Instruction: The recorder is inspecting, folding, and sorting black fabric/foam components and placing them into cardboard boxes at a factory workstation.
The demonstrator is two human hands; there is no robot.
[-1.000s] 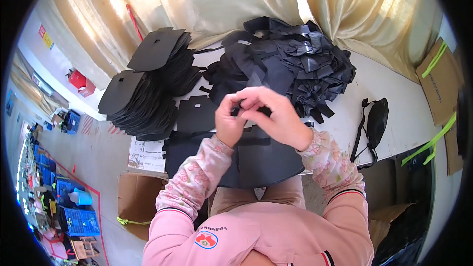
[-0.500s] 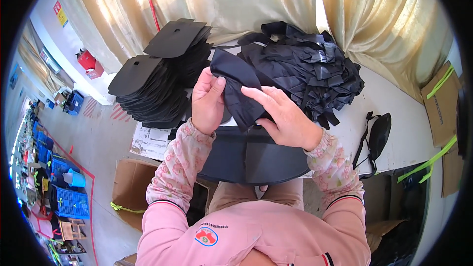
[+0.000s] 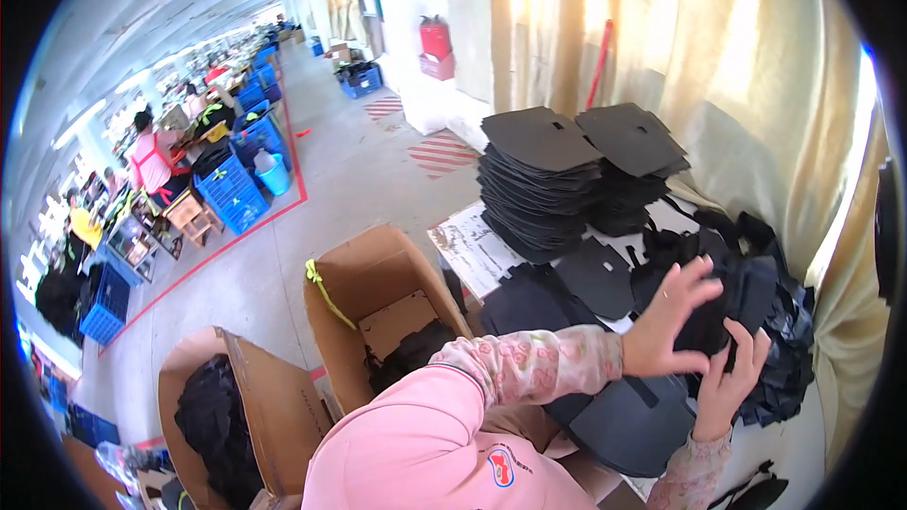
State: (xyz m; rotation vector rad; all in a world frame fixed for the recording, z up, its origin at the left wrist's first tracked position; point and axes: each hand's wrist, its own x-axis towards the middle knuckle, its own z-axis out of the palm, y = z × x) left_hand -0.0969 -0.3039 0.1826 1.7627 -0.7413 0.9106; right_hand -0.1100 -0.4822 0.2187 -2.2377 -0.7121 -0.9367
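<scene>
My left hand [image 3: 669, 319] reaches in front of the heap of black fabric pieces [image 3: 779, 359], its fingers spread. Just beside it is my right hand [image 3: 729, 380], with fingers raised and apart. Dark cloth shows behind both hands; I cannot tell whether any of it is a separate piece touching them. Flat black panels [image 3: 635, 425] lie at the table edge below my hands. Left of the heap stand two stacks of black rounded panels, a nearer stack [image 3: 539, 189] and a farther stack [image 3: 631, 142]. A single black panel [image 3: 595, 276] lies in front of them.
To my left stand an open cardboard box [image 3: 378, 255] and another box [image 3: 274, 416], both holding black material. Blue crates [image 3: 236, 196] line the aisle, where a person in pink [image 3: 151, 161] stands. A curtain [image 3: 718, 47] hangs behind the white table [image 3: 472, 246].
My view has swung left, bringing the aisle and boxes in. The black fabric piece is no longer plainly seen between my hands, and my left hand's fingers have spread.
</scene>
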